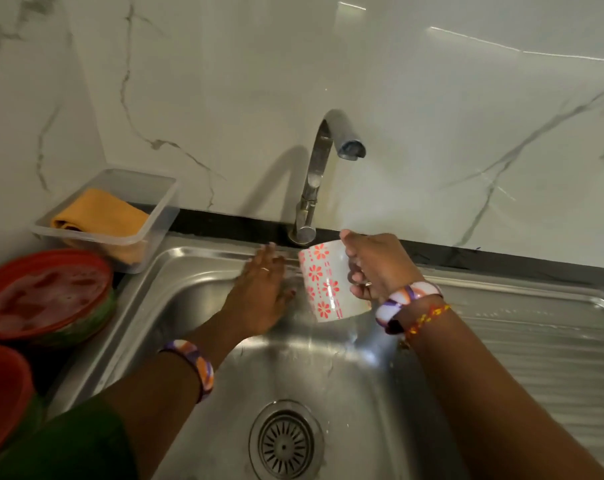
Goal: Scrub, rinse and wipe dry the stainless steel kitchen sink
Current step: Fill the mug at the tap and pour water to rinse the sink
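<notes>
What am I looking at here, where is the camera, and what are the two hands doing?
One picture, from a camera worn on the person's head, looking down at a steel sink. No machine, just bare hands. The right hand has its grip on the handle of a white mug with red flowers, tipped over the basin. The left hand lies flat on the sink's back wall below the tap. Left of the sink: a clear tub holding an orange cloth, and red plates.
</notes>
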The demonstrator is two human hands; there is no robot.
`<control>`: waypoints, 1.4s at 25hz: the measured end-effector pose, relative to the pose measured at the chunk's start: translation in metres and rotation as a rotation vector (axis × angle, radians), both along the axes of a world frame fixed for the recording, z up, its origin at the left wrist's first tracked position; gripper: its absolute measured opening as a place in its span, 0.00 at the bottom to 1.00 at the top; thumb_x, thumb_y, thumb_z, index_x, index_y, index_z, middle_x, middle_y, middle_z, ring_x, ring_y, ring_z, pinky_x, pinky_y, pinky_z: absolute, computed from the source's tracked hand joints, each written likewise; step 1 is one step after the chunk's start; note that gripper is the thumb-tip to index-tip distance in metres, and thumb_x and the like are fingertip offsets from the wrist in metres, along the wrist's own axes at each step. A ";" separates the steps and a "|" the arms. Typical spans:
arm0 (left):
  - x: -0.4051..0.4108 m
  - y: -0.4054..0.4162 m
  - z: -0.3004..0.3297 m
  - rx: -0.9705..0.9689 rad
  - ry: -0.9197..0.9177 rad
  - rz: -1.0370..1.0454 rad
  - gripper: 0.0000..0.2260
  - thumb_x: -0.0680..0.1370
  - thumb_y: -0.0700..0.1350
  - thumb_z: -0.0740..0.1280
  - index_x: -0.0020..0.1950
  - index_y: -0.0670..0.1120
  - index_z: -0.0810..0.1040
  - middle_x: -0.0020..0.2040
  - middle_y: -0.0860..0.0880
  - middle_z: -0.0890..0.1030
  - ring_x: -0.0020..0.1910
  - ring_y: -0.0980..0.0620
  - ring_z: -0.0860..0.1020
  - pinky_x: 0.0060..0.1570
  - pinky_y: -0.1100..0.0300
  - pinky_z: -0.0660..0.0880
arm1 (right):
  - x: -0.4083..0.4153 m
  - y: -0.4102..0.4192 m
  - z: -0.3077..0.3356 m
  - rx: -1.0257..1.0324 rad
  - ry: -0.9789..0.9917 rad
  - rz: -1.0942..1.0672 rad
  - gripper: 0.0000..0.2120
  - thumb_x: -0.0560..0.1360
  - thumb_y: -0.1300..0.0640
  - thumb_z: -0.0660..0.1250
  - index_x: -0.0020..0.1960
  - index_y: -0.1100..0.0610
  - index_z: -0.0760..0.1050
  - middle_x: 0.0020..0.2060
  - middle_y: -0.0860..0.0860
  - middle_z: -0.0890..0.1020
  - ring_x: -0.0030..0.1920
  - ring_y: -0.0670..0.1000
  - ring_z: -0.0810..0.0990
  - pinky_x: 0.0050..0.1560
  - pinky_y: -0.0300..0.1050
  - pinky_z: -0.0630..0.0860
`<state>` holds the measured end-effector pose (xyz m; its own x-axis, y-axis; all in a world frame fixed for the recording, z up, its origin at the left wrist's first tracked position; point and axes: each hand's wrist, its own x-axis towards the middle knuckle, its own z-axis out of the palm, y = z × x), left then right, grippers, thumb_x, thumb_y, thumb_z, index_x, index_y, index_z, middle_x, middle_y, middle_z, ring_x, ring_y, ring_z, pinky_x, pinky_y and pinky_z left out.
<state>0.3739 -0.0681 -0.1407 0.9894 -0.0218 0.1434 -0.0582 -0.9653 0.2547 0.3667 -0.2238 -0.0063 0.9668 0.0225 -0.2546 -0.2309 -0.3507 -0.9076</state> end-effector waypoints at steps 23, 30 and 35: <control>0.033 -0.220 0.018 -0.012 0.212 -0.370 0.27 0.82 0.56 0.48 0.77 0.45 0.49 0.78 0.44 0.44 0.76 0.46 0.41 0.74 0.51 0.42 | 0.074 -0.281 0.022 -0.854 -0.347 0.258 0.18 0.75 0.53 0.66 0.28 0.59 0.72 0.27 0.53 0.73 0.29 0.51 0.70 0.31 0.41 0.63; 0.039 -0.314 0.052 -0.368 0.150 -0.477 0.21 0.82 0.53 0.52 0.63 0.40 0.74 0.59 0.44 0.77 0.57 0.51 0.75 0.56 0.60 0.68 | 0.079 -0.404 0.037 -0.291 -0.186 0.003 0.14 0.74 0.56 0.68 0.31 0.59 0.73 0.26 0.54 0.71 0.28 0.50 0.66 0.31 0.39 0.64; 0.065 -0.387 0.050 -0.106 0.215 -0.436 0.27 0.81 0.56 0.50 0.76 0.43 0.56 0.77 0.44 0.51 0.77 0.49 0.48 0.73 0.57 0.47 | 0.108 -0.502 0.047 -0.859 -0.275 0.072 0.16 0.75 0.55 0.67 0.29 0.59 0.73 0.29 0.55 0.74 0.33 0.54 0.72 0.32 0.40 0.65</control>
